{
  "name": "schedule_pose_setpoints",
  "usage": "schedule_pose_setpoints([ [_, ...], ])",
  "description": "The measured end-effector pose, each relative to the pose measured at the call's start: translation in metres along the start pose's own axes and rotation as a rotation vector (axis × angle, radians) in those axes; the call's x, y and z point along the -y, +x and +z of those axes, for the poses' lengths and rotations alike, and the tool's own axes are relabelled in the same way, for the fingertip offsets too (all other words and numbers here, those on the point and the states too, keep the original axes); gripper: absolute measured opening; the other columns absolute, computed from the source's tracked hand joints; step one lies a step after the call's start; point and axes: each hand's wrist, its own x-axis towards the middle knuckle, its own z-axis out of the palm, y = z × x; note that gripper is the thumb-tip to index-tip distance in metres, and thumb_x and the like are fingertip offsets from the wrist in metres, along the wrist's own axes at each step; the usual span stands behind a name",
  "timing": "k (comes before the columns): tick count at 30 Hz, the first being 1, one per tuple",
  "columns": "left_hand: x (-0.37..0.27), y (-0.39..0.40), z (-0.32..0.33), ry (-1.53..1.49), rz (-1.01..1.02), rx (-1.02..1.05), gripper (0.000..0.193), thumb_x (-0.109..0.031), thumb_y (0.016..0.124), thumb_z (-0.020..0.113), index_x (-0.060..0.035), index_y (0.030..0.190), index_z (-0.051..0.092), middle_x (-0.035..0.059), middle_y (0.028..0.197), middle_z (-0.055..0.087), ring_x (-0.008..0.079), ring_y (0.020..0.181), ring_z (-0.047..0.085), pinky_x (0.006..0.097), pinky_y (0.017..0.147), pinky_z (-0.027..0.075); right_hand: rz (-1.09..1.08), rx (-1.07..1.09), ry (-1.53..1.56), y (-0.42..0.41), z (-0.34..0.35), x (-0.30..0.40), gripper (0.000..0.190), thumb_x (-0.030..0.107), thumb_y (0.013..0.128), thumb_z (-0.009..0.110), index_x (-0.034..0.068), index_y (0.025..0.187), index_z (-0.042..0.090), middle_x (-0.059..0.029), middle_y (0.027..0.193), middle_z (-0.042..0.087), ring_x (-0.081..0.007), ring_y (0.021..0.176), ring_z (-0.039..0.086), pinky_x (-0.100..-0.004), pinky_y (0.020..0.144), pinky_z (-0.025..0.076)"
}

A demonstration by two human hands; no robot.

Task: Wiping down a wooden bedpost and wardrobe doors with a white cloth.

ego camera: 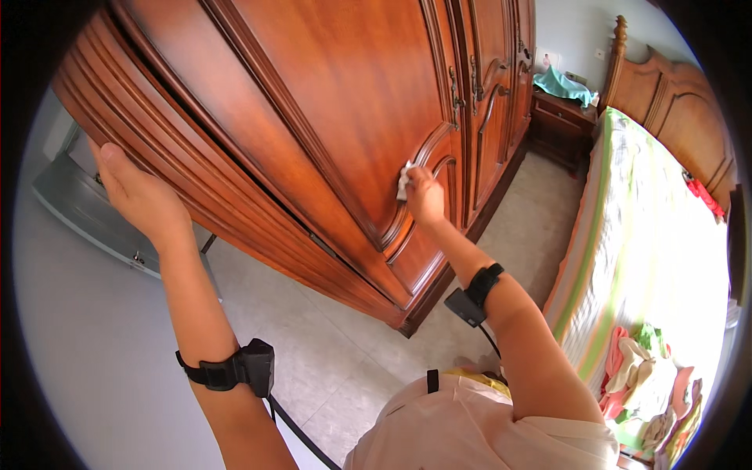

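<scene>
A tall reddish-brown wooden wardrobe [346,88] stands right in front of me. My right hand [424,194] pinches a crumpled white cloth or tissue [404,181] and presses it against the door panel, by the curved raised moulding [432,144]. My left hand [138,194] rests flat along the ribbed side edge [170,182] of the wardrobe, holding nothing; its fingertips are partly hidden behind that edge. Ornate metal handles [456,100] hang on the doors, up and to the right of my right hand.
To the right is a bed [640,235] with a striped cover and a pile of clothes [643,376]. A dark nightstand [561,126] under a teal cloth [564,87] stands at the far end. Behind the wardrobe's left side is a grey door [111,217]. Black straps with cables circle my forearms.
</scene>
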Motion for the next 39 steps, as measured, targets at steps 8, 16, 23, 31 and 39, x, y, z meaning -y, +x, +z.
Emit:
schedule_pose_setpoints([
  [8,-0.004,-0.001,0.003,-0.044,-0.010,0.007,0.056,-0.033,0.109,0.035,0.0054,0.150,0.037,0.0181,0.154,0.041,0.0272,0.140,0.040,0.0341,0.117,0.026,-0.105,0.091,-0.083,-0.002,-0.012,-0.008,0.019,-0.002,0.080,0.064,0.009,0.095,0.063,-0.0127,0.100,0.061,-0.0341,0.099,0.061,-0.0429,0.086,0.051],
  [16,0.010,0.000,-0.002,0.021,-0.026,-0.023,0.058,-0.036,0.109,0.034,0.0061,0.148,0.039,0.0187,0.153,0.043,0.0282,0.141,0.040,0.0341,0.117,0.027,-0.143,-0.168,-0.161,0.056,-0.015,-0.022,0.020,0.000,0.084,0.058,0.007,0.102,0.064,-0.0141,0.103,0.063,-0.0360,0.099,0.060,-0.0451,0.087,0.049],
  [23,0.009,0.001,-0.002,0.038,-0.052,-0.029,0.059,-0.038,0.108,0.035,0.0037,0.150,0.038,0.0195,0.152,0.043,0.0280,0.138,0.043,0.0349,0.116,0.029,0.024,-0.254,-0.193,0.119,-0.027,-0.066,0.022,0.001,0.085,0.057,0.007,0.102,0.071,-0.0164,0.106,0.066,-0.0373,0.101,0.063,-0.0466,0.086,0.052],
  [31,0.008,0.000,-0.001,0.056,-0.033,-0.040,0.059,-0.038,0.108,0.035,0.0034,0.150,0.039,0.0189,0.153,0.042,0.0280,0.139,0.041,0.0346,0.117,0.028,0.102,-0.134,-0.241,0.104,-0.032,-0.055,0.024,0.005,0.086,0.064,0.010,0.108,0.072,-0.0113,0.112,0.067,-0.0342,0.104,0.064,-0.0429,0.089,0.052],
  [39,0.004,0.002,-0.001,0.014,-0.014,-0.013,0.056,-0.032,0.109,0.035,0.0068,0.148,0.039,0.0182,0.153,0.042,0.0262,0.141,0.039,0.0332,0.118,0.025,-0.221,0.005,-0.192,0.024,-0.020,-0.015,0.020,0.001,0.079,0.064,0.009,0.097,0.067,-0.0125,0.100,0.064,-0.0340,0.100,0.064,-0.0431,0.085,0.053],
])
